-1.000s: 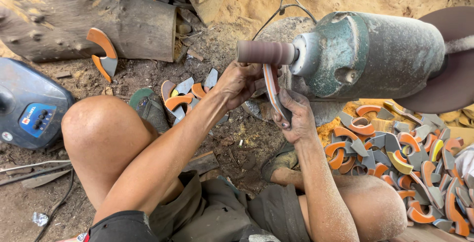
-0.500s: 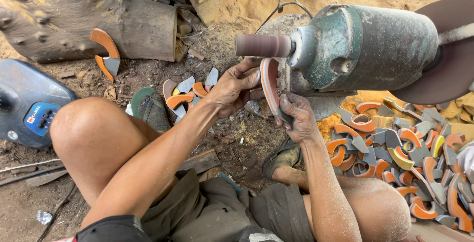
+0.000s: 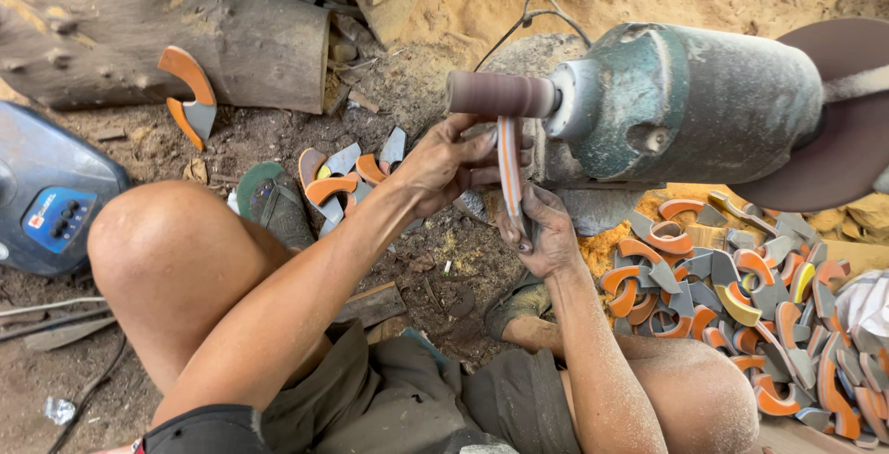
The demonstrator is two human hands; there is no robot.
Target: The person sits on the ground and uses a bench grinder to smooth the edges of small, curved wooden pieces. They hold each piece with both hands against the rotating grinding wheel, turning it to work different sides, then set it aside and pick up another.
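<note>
Dirt floor (image 3: 421, 273), sawdust, log (image 3: 167, 42), green grinder (image 3: 685, 107), orange pieces (image 3: 741, 296)

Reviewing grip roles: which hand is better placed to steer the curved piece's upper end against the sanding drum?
Left. The left hand grips the curved piece just under the sanding drum; the right hand holds its lower end.

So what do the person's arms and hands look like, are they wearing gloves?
No gloves. The left hand and right hand are bare and dusty, and so are the fingers. Both forearms are bare too, with no sleeves reaching the elbows. A dark sleeve edge shows high on the left arm. No watch or rings show.
</note>
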